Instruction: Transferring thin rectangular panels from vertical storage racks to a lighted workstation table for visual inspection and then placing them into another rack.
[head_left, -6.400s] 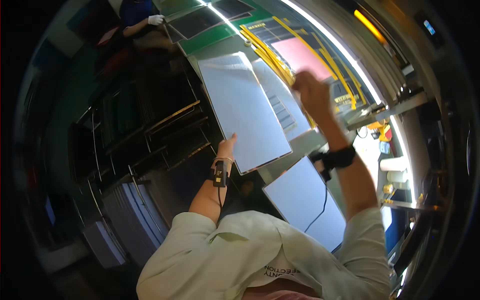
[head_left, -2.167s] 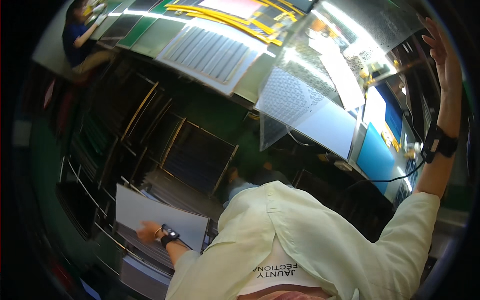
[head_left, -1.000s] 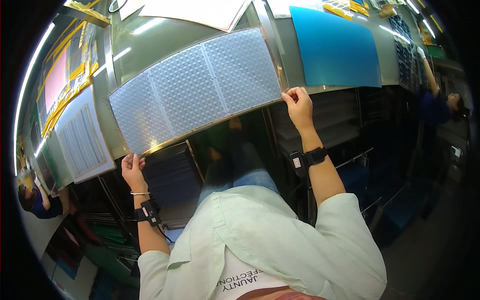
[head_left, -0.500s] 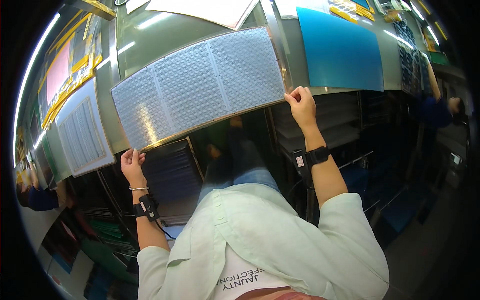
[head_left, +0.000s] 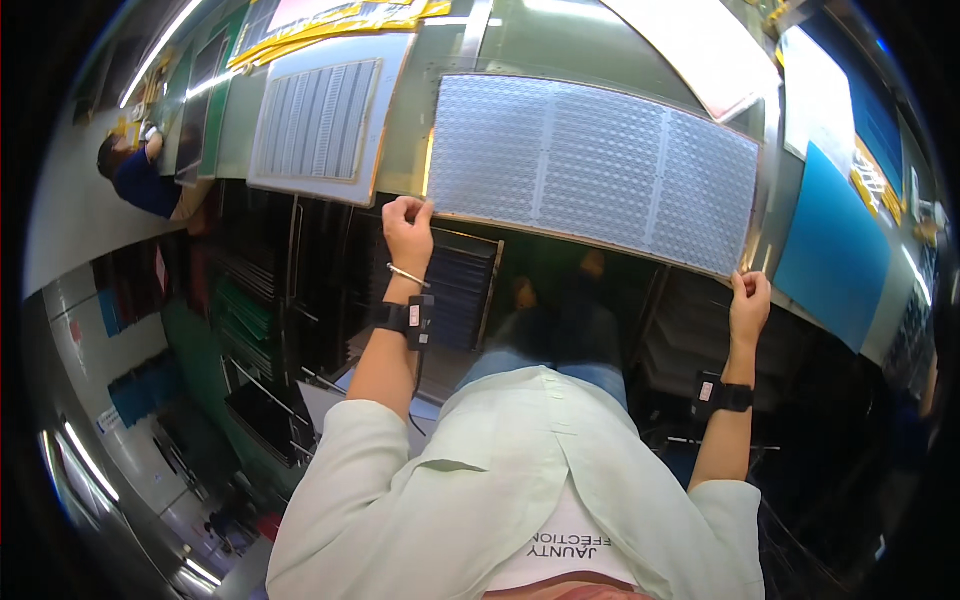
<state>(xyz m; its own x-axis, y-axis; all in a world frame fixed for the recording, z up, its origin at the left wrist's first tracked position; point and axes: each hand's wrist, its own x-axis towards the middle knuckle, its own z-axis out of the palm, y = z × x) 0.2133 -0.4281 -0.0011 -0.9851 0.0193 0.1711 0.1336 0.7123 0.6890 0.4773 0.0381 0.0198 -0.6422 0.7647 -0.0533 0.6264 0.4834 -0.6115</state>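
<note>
A wide, thin circuit board panel (head_left: 600, 165) with a grey-blue repeating pattern and copper-coloured edges spans the near side of the green work table (head_left: 510, 45). My left hand (head_left: 408, 235) pinches its near left corner between thumb and fingers. At the near right corner my right hand (head_left: 749, 308) is closed on the edge in the same way. The panel's near edge reaches the front of the table. Whether its underside rests on the table or is raised a little, I cannot tell.
Left of the panel lies a pale board (head_left: 318, 125) with striped blocks. A blue sheet (head_left: 832, 245) lies to the right, and a white sheet (head_left: 700, 55) behind. Racks of dark panels (head_left: 455, 285) stand under the table. Another person (head_left: 150, 180) works at far left.
The view has turned left, so the panel sits farther right in the picture and slants the other way. Both hands keep their grip on its near corners.
</note>
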